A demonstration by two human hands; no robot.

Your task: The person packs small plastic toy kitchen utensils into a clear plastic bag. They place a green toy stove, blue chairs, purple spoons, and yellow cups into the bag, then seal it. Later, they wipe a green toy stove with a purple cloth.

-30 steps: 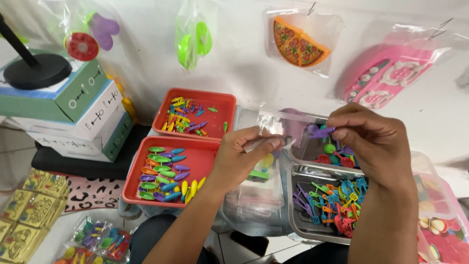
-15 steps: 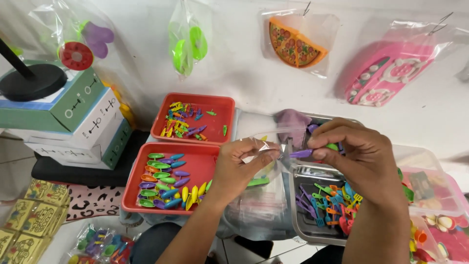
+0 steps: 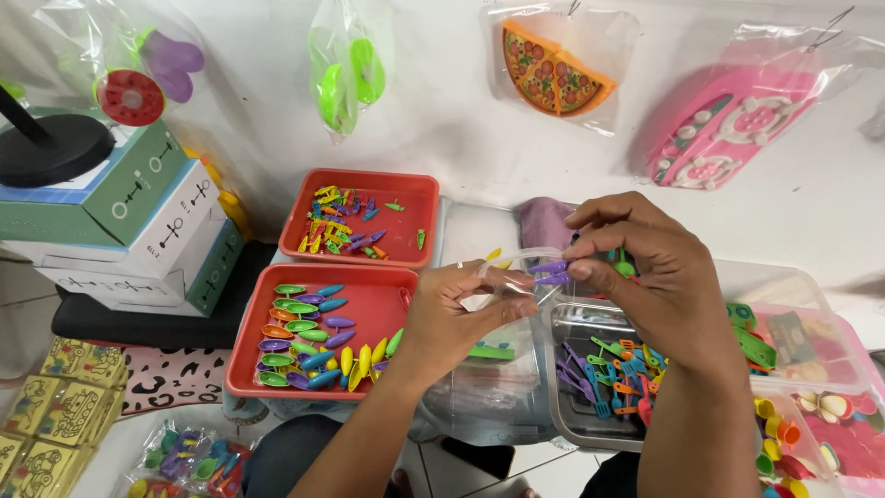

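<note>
The left hand (image 3: 461,314) pinched a small clear bag (image 3: 516,272) open; the right hand (image 3: 650,277) fed in purple toy pieces (image 3: 551,268). Red trays (image 3: 369,295) remained full.

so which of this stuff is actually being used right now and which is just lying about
In use: left hand, right hand, small clear bag, purple toy piece, metal tray.
Lying about: red trays, stacked boxes, toy pizza.
</note>
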